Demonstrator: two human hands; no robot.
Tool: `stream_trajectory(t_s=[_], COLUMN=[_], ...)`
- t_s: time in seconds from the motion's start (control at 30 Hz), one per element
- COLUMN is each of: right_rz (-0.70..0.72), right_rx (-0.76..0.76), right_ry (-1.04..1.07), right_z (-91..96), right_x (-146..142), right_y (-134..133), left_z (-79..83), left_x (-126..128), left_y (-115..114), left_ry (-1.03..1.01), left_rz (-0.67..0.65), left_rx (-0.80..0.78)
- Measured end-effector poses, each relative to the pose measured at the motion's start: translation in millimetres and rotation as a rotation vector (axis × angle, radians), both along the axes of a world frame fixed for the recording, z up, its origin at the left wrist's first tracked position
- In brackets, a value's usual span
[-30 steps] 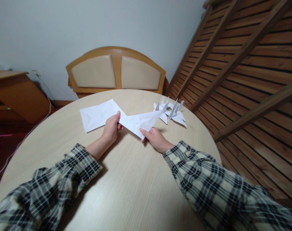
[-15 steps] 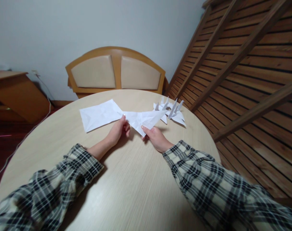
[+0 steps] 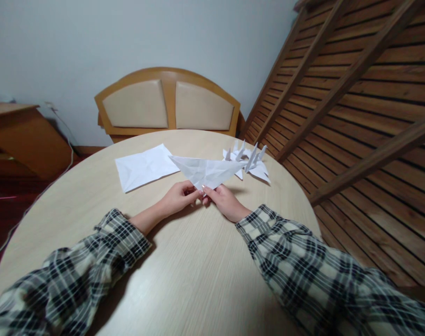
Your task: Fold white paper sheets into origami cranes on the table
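A creased white sheet of paper point(image 3: 207, 171), folded into a wide triangle with its point downward, is held just above the table. My left hand point(image 3: 180, 196) pinches its lower tip from the left. From the right, my right hand point(image 3: 226, 201) grips the same tip, thumb lying on top, and the two thumbs nearly meet. Behind the triangle to the right stand several folded paper cranes point(image 3: 252, 161), grouped close together with pointed parts upright. To the left lies a stack of flat white paper point(image 3: 145, 167); whether it is one sheet or more I cannot tell.
The round pale wooden table point(image 3: 198, 270) fills the foreground. Beyond its far edge is a headboard point(image 3: 168, 100) with beige panels. Wooden slats point(image 3: 352, 102) lean at the right. A wooden desk point(image 3: 19, 135) and a white cable point(image 3: 70, 161) are at the left.
My left hand has moved from the paper's upper left edge down and right to its lower tip, beside my right hand. The paper's left corner now points up and outward.
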State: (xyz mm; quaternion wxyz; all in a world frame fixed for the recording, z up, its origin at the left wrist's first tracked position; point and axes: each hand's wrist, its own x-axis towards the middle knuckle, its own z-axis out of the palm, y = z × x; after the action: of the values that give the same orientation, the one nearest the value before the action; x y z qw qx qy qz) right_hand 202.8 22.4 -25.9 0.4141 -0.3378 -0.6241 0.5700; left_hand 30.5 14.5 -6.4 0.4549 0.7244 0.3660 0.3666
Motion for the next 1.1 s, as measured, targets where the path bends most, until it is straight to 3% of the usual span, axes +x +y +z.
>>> stream_trajectory(t_s=[0.3, 0.43, 0.7, 1.1], right_rz=[0.012, 0.028, 0.032, -0.073], right_rx=[0.037, 0.034, -0.064, -0.120], right_ry=[-0.045, 0.036, 0.094, 0.150], right_z=[3.2, 2.8, 5.2, 3.0], right_x=[0.9, 0.8, 2.9, 2.9], right_y=[-2.1, -3.0, -5.5, -1.4], left_z=[-2.7, -3.0, -8.6, -2.2], left_x=[-0.2, -1.4, -7.6, -4.4], left_y=[2.5, 4.8, 13.5, 6.2], left_ry=[-0.112, -0.175, -0.337, -0.336], left_rz=[0.057, 0.095, 0.286, 0.161], left_rx=[-0.007, -0.036, -0.140, -0.199])
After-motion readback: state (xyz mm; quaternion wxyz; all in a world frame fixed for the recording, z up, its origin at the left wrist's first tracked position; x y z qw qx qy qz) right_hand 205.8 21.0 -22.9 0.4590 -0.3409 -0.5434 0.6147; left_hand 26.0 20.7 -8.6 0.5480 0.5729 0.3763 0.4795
